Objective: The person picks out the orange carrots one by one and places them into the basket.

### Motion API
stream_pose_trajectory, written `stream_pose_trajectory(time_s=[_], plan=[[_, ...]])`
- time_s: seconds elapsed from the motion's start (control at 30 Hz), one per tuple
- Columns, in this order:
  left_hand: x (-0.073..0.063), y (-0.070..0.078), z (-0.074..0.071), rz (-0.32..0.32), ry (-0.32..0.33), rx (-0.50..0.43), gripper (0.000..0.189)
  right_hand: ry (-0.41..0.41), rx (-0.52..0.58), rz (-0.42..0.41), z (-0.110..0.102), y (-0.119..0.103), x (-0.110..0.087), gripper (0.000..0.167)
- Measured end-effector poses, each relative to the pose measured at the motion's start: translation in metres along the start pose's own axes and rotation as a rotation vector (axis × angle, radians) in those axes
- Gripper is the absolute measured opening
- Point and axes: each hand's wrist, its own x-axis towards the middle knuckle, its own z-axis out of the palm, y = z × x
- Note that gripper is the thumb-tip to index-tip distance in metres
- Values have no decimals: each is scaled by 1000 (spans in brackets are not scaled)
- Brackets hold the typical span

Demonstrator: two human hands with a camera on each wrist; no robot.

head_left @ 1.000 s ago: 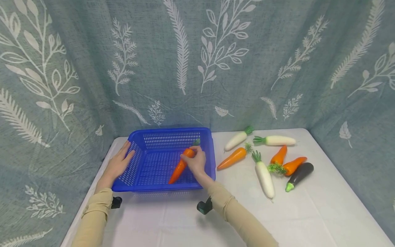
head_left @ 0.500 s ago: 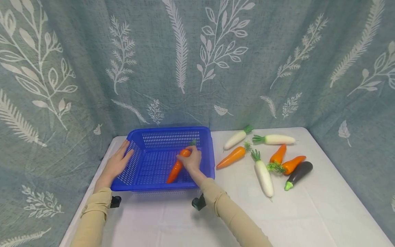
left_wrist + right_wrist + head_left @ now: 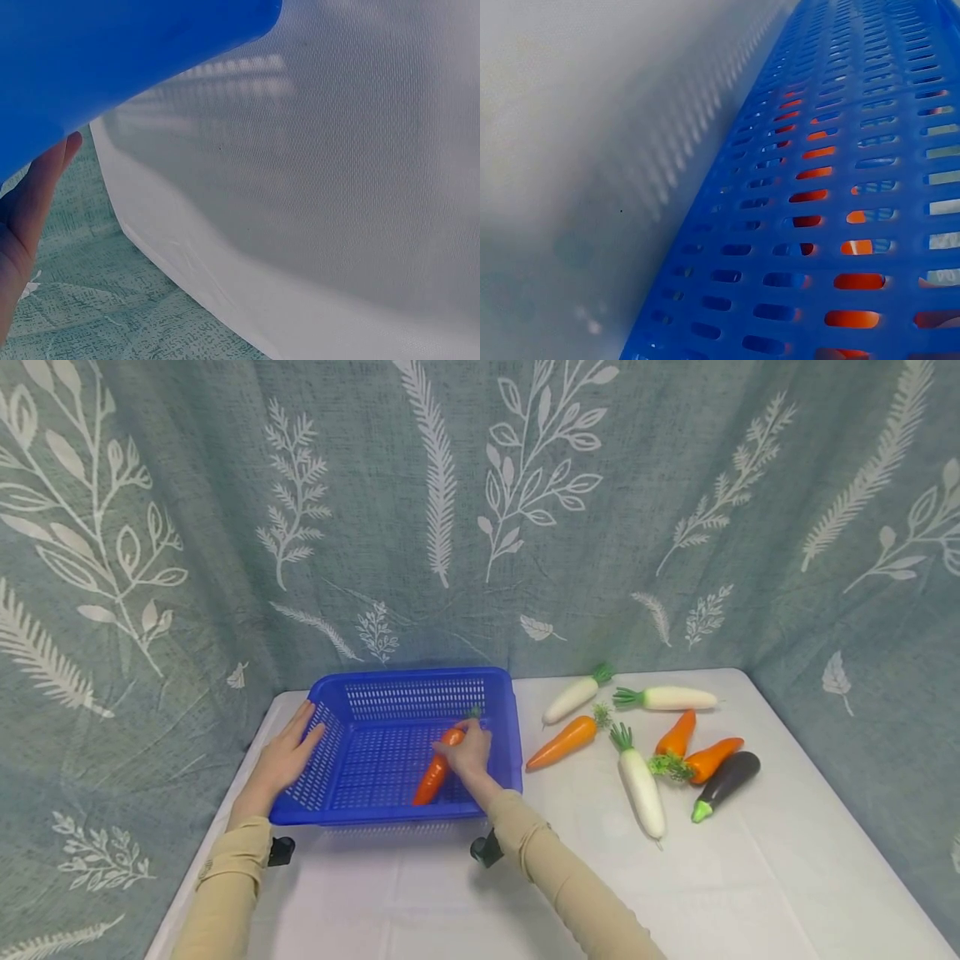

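Observation:
A blue slotted plastic basket [image 3: 412, 675] stands at the left of the table. My left hand [image 3: 280, 762] rests against its left side, fingers straight. In the left wrist view, part of that hand [image 3: 28, 214] lies along the basket's edge [image 3: 142, 45]. Inside the basket, toward its right side, my right hand [image 3: 471, 755] grips a carrot [image 3: 431, 781] near its leafy top. The carrot's tip points to the front wall, and my fingers cover part of its upper end. In the right wrist view, orange patches of the carrot [image 3: 859, 281] show through the basket wall [image 3: 765, 279].
Right of the basket lie an orange carrot [image 3: 562, 743], a white radish [image 3: 572, 699], another radish [image 3: 678, 698] and a third [image 3: 642, 793]. Two more carrots, one upper [image 3: 677, 732] and one lower [image 3: 712, 762], lie beside an eggplant [image 3: 729, 783]. A patterned curtain [image 3: 480, 527] hangs behind.
My right hand first shifted left with the carrot inside the basket, then slightly back right and lower. My left hand has stayed at the basket's side.

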Motion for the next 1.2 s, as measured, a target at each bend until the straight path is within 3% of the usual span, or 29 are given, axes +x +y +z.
stream_pose_trajectory(time_s=[0.17,0.33,0.57,0.6,0.7,0.8,0.87,0.97,1.03,1.17,1.2], plan=[[0,0,0,1,-1,-2,65,-38,-64,17,1,2,1,39],[0,0,0,-4,-2,-1,65,-133,-117,80,3,4,3,42],[0,1,0,-18,-10,-4,66,-164,-73,51,121,153,115,60],[0,1,-1,-17,-10,-4,67,-171,-60,37,109,136,99,60],[0,1,0,-17,-8,-5,66,-230,35,-6,89,111,80,59],[0,1,-1,-14,-3,-5,66,-346,118,-12,47,59,41,53],[0,1,-1,-13,0,-5,66,-431,163,23,27,37,27,51],[-1,1,-1,-9,5,-6,66,-488,143,67,11,10,7,52],[-1,1,0,-4,11,-6,66,-493,110,61,11,7,5,53],[-2,1,0,2,18,-12,66,-498,118,-35,43,54,36,53],[-2,1,0,2,17,-14,65,-484,94,-53,45,57,37,54]])
